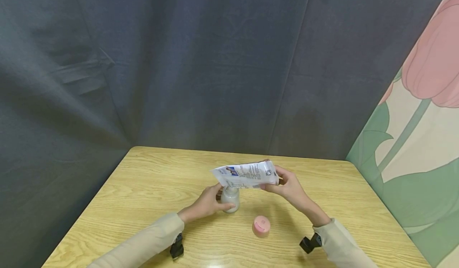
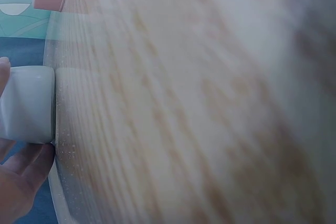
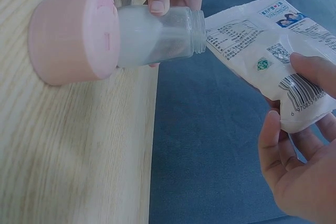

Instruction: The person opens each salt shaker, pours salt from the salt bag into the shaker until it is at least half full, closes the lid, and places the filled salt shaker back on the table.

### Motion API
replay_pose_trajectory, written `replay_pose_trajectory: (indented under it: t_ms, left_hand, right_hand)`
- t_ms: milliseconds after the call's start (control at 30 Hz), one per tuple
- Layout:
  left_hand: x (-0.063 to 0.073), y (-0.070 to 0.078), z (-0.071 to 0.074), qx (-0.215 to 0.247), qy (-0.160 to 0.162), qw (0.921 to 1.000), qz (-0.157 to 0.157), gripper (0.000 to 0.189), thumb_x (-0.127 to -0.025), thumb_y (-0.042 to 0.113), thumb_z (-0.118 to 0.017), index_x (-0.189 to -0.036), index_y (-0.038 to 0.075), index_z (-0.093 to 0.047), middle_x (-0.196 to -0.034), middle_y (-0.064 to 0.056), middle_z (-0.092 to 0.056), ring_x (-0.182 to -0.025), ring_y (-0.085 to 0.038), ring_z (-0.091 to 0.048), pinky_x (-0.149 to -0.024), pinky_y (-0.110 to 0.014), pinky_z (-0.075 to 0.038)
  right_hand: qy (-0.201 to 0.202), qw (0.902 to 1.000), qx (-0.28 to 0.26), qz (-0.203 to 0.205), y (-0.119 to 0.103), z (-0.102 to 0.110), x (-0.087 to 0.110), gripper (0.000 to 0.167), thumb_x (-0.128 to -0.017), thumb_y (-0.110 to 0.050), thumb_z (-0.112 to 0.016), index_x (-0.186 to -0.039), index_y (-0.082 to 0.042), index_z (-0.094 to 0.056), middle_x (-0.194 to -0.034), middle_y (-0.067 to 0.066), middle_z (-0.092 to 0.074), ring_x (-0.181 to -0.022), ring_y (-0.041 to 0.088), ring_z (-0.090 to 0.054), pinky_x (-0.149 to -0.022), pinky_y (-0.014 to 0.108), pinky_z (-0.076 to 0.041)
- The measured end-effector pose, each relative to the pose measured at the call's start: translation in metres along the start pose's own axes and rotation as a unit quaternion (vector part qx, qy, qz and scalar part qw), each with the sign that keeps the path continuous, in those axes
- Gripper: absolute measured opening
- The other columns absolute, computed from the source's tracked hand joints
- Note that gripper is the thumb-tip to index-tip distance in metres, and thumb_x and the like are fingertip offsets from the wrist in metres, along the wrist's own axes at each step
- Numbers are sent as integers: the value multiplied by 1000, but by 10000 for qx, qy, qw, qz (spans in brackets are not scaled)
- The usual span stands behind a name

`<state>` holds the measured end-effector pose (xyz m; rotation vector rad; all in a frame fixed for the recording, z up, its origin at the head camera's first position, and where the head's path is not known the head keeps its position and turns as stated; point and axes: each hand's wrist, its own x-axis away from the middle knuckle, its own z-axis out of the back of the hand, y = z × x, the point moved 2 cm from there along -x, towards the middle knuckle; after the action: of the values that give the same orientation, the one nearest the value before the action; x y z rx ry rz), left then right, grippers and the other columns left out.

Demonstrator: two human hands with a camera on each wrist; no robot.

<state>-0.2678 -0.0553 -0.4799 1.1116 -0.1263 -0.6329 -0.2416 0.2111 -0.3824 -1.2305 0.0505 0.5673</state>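
My left hand [image 1: 204, 204] grips a clear glass bottle [image 1: 231, 200] standing upright on the table. White contents fill its lower part; whether they are liquid or powder I cannot tell. In my right hand [image 1: 291, 189] is a white printed pouch [image 1: 247, 175], tilted so that one corner points down at the bottle's open mouth. The right wrist view shows the fingers and thumb pinching the pouch [image 3: 273, 56] near its barcode end, and the corner at the threaded bottle neck [image 3: 198, 31]. The left wrist view catches the bottle's white lower part [image 2: 27, 106] beside the left fingers.
A round pink lid [image 1: 261, 225] sits on the wooden table [image 1: 161, 172], in front of the bottle and slightly right. Behind the table hangs a dark blue curtain [image 1: 215, 81]. A floral panel [image 1: 412, 172] stands along the right side.
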Motion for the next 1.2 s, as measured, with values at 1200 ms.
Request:
replay_pose_trajectory:
  t_ms: [1200]
  left_hand:
    - [-3, 3, 3, -365, -140, 9992, -22, 78, -83, 31, -82, -148, 15, -42, -130, -9, -62, -112, -23, -63, -92, -29, -52]
  right_hand:
    - [-67, 10000, -42, -28, -2, 0, -1, 48, -87, -1, -75, -132, -8, -60, -126, 11, -63, -108, 22, -64, -81, 37, -58]
